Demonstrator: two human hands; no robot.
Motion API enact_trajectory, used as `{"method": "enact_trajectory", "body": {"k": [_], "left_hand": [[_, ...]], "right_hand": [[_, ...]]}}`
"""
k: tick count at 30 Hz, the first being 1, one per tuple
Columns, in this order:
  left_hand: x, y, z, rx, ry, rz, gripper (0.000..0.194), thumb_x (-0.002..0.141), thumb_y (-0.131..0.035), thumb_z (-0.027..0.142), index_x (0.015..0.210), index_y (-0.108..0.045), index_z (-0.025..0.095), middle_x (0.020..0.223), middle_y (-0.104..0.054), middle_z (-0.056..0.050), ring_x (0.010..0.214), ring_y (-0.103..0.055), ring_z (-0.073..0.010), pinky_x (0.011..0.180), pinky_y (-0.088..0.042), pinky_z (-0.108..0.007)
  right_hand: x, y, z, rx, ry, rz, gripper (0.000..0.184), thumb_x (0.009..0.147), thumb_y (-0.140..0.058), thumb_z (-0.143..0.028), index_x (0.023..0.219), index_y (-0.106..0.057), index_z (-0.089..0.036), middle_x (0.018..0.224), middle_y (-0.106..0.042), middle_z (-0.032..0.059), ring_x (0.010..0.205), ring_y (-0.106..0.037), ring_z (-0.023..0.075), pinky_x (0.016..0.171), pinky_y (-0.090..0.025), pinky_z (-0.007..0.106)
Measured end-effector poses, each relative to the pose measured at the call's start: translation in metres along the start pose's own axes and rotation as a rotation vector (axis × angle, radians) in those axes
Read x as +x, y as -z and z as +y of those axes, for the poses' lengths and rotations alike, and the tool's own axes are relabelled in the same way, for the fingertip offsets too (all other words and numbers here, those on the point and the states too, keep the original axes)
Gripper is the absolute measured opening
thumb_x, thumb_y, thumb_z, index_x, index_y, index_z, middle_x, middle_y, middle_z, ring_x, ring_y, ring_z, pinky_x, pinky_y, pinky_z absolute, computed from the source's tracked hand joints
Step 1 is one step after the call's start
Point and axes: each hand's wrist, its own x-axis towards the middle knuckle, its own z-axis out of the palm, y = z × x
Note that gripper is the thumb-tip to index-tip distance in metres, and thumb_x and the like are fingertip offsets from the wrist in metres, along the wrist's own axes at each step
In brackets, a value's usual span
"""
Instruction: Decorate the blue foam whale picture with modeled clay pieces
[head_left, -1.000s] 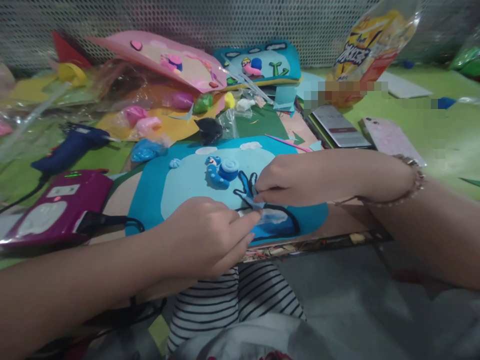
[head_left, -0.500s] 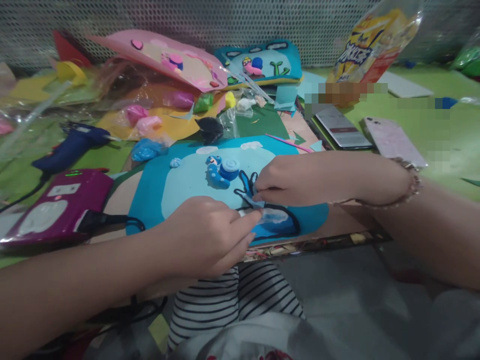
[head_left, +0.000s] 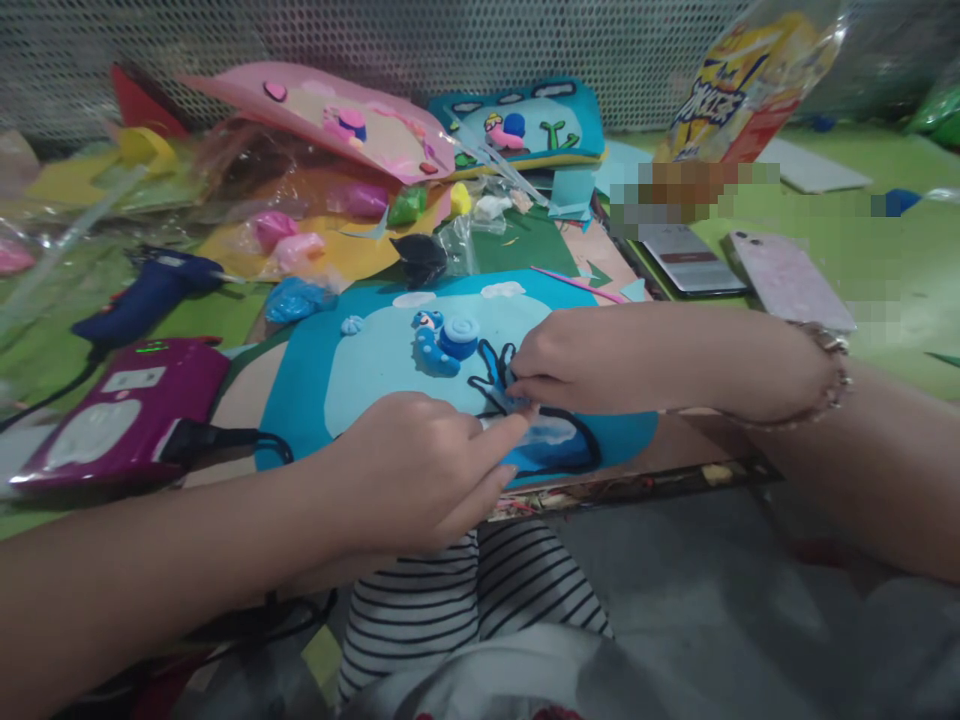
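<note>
In the head view a blue clay picture on a rounded sheet [head_left: 296,400] lies before me. It bears a blue clay snail [head_left: 442,345] and a black-outlined blue plant [head_left: 491,368]. Beside the plant my right hand [head_left: 559,360] is closed in a pinch, with a small light-blue piece [head_left: 517,403] at its fingertips; what it is made of I cannot tell. My left hand [head_left: 431,470] rests over the near edge, its index finger stretched out to that same spot. Below the fingertips shows a black-edged blue and white patch [head_left: 559,440].
To the left are a purple power box [head_left: 124,420] with a black plug and a blue glue gun [head_left: 150,290]. Behind lie bagged clay lumps [head_left: 296,300] and a pink stick tool [head_left: 577,284]. Two phones [head_left: 791,280] and a snack bag [head_left: 720,100] are at right.
My left index fingertip has slid slightly up and right, nearer the right fingertips, covering more of the light-blue piece. My right hand stays nearly still in its pinch.
</note>
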Motion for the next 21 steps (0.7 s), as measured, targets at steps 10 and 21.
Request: {"method": "enact_trajectory", "body": {"k": [10,21], "left_hand": [[0.0021,0.0004,0.0027,0.011,0.026,-0.04,0.043,0.096,-0.03,0.034,0.126,-0.051,0.011,0.063,-0.064,0.0,0.052,-0.061,-0.0202,0.044,-0.034,-0.032],[0.0032,0.0005,0.0024,0.005,0.041,-0.08,0.047,0.096,-0.029,0.035,0.132,-0.048,0.012,0.065,-0.066,-0.002,0.055,-0.062,-0.0192,0.045,-0.034,-0.03]], "right_hand": [[-0.0007,0.0001,-0.0064,-0.085,-0.02,0.037,0.032,0.095,-0.038,-0.011,0.078,-0.065,-0.014,0.062,-0.054,0.0022,0.052,-0.031,0.0115,0.055,-0.016,0.032],[-0.0003,0.0034,-0.0029,0.306,-0.176,-0.012,0.029,0.092,-0.041,-0.012,0.069,-0.06,-0.015,0.06,-0.053,0.0015,0.05,-0.032,0.0103,0.055,-0.022,0.031]]}}
